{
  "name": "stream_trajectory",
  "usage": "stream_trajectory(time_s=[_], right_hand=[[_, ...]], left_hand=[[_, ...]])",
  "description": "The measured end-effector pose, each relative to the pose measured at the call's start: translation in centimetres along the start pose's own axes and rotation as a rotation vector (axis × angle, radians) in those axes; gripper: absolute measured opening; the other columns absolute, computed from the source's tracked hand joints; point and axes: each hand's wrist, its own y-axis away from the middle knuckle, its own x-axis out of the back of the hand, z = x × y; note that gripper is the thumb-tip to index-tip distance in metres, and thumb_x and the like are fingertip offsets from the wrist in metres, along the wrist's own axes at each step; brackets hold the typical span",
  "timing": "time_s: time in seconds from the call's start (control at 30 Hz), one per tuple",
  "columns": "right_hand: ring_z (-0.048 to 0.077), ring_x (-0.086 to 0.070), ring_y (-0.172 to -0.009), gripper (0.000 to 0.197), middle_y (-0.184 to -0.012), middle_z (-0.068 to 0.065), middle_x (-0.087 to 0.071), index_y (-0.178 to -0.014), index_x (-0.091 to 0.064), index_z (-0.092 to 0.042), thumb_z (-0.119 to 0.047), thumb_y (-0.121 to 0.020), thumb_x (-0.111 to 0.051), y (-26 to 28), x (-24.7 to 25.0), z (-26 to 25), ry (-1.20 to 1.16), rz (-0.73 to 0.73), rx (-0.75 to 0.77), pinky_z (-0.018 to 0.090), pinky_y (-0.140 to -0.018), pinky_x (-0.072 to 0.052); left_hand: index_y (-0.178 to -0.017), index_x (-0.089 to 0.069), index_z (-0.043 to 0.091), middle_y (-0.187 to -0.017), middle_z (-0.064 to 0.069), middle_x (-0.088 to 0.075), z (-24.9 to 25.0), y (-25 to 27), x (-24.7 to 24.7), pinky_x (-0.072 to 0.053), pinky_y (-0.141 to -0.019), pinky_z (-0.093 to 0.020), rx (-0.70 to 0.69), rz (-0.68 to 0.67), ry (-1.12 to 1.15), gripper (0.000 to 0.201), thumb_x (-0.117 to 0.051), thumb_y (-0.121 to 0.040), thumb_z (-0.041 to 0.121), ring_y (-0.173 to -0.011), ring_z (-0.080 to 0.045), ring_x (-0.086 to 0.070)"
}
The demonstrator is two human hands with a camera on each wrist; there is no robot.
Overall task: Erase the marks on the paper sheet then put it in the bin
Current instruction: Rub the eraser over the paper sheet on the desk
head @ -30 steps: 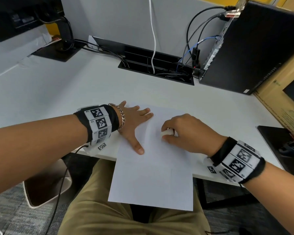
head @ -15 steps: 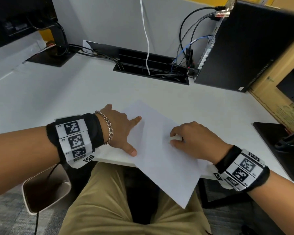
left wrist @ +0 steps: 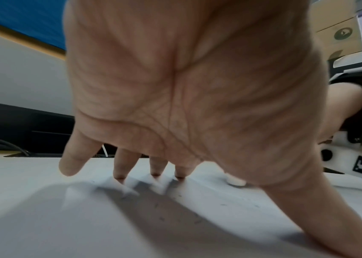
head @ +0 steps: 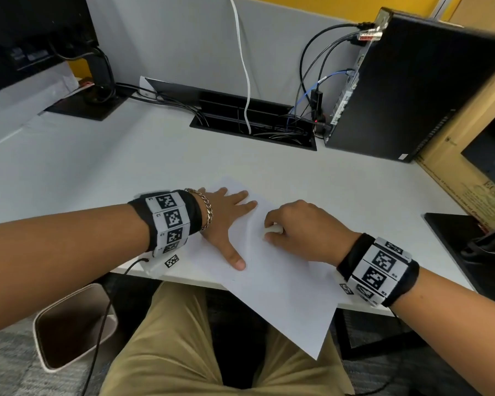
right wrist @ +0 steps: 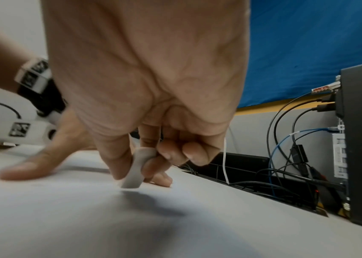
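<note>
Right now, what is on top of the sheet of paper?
The left hand presses flat on the paper, and the right hand pinches a white eraser against it. Any marks beneath the hands are hidden.

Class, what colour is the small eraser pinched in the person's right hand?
White: the small eraser pinched by the right hand shows best in the right wrist view.

Both forearms bare, no sleeves. Left wrist band point(head: 170, 218): black strap with white blocks printed with black square-code markers; white camera housing beneath with small marker tag point(head: 172, 260), thin black cable point(head: 97, 338) trailing down from it. Silver chain bracelet point(head: 205, 207) just beyond band on left wrist. Right wrist band point(head: 379, 270): same black strap, white marker blocks, small tag underneath. Khaki trousers point(head: 166, 352) on both legs.
</note>
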Motion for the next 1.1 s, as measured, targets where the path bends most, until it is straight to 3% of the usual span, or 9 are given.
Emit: stream_trajectory(time_s=[0.2,0.33,0.47,0.53,0.63,0.73,0.83,0.97,1.1], right_hand=[[0.023,-0.062,-0.094,0.029,-0.103,0.000,-0.065,-0.116,-0.068,-0.024,-0.043,-0.097,-0.057,-1.4,0.2,-0.4,0.030,0.015,-0.003,0.038,-0.078,-0.054],[0.019,-0.054,-0.080,0.016,-0.084,-0.010,-0.046,-0.093,-0.061,-0.025,-0.040,-0.098,-0.056,-0.6,-0.6,-1.8,0.043,-0.047,0.159,0.037,-0.069,-0.049],[0.021,-0.060,-0.092,0.027,-0.095,-0.005,-0.059,-0.114,-0.070,-0.025,-0.042,-0.097,-0.057,-1.7,0.4,-0.2,0.070,0.005,0.082,0.033,-0.072,-0.046],[0.023,-0.061,-0.092,0.021,-0.095,-0.002,-0.061,-0.101,-0.067,-0.024,-0.041,-0.097,-0.056,-1.7,0.3,-0.2,0.068,0.045,0.066,0.034,-0.072,-0.048],[0.021,-0.057,-0.078,0.023,-0.083,-0.005,-0.054,-0.081,-0.054,-0.022,-0.040,-0.096,-0.054,-0.5,-0.9,-2.1,0.066,0.009,0.142,0.038,-0.068,-0.051],[0.019,-0.057,-0.081,0.024,-0.086,-0.007,-0.057,-0.092,-0.066,-0.022,-0.042,-0.096,-0.054,-0.3,-1.0,-2.1,0.079,0.001,0.171,0.036,-0.068,-0.049],[0.020,-0.060,-0.087,0.025,-0.087,-0.007,-0.058,-0.097,-0.069,-0.022,-0.042,-0.096,-0.055,-1.5,-0.2,-0.5,0.110,0.060,0.105,0.031,-0.067,-0.040],[0.019,-0.063,-0.088,0.027,-0.091,-0.004,-0.065,-0.101,-0.071,-0.021,-0.042,-0.094,-0.056,-0.9,-1.0,-1.2,0.077,0.036,0.123,0.037,-0.073,-0.052],[0.017,-0.062,-0.090,0.030,-0.099,-0.006,-0.066,-0.111,-0.072,-0.025,-0.045,-0.095,-0.058,-0.5,-0.8,-1.2,0.048,0.004,0.160,0.033,-0.075,-0.050]], left_hand=[[-0.159,0.025,0.048,-0.170,0.015,0.028,-0.1,-0.5,-0.1,-0.002,-0.120,-0.076,0.019,-0.001,-0.001,0.151,-0.067,-0.051,0.101,-0.161,-0.032,0.012],[-0.157,0.027,0.048,-0.169,0.015,0.030,-0.2,-0.7,-0.2,0.000,-0.120,-0.076,0.020,-0.009,-0.017,0.151,-0.065,-0.051,0.102,-0.160,-0.034,0.012],[-0.158,0.027,0.047,-0.169,0.015,0.030,-0.1,-0.6,-0.2,0.001,-0.120,-0.075,0.029,-0.007,-0.011,0.152,-0.065,-0.050,0.102,-0.161,-0.033,0.012],[-0.158,0.027,0.047,-0.169,0.014,0.029,0.0,-0.6,-0.2,0.001,-0.120,-0.075,0.029,-0.003,-0.015,0.152,-0.065,-0.050,0.102,-0.161,-0.034,0.011],[-0.158,0.027,0.047,-0.169,0.014,0.030,-0.1,-0.6,-0.2,0.001,-0.120,-0.075,0.026,-0.002,-0.018,0.151,-0.064,-0.051,0.102,-0.161,-0.034,0.011],[-0.158,0.027,0.047,-0.169,0.015,0.030,-0.1,-0.5,-0.3,0.000,-0.120,-0.075,0.025,0.001,-0.017,0.151,-0.064,-0.050,0.102,-0.161,-0.034,0.011],[-0.157,0.027,0.048,-0.169,0.015,0.030,-0.1,-0.6,-0.3,0.000,-0.120,-0.075,0.030,-0.003,-0.010,0.151,-0.064,-0.049,0.103,-0.161,-0.033,0.012],[-0.157,0.028,0.048,-0.168,0.016,0.031,-0.3,-0.7,-0.5,0.001,-0.120,-0.076,0.028,-0.002,-0.005,0.152,-0.063,-0.049,0.103,-0.160,-0.033,0.013],[-0.157,0.028,0.048,-0.168,0.016,0.030,-0.2,-0.8,-0.4,0.000,-0.120,-0.076,0.026,-0.003,-0.012,0.153,-0.063,-0.048,0.104,-0.160,-0.034,0.012]])
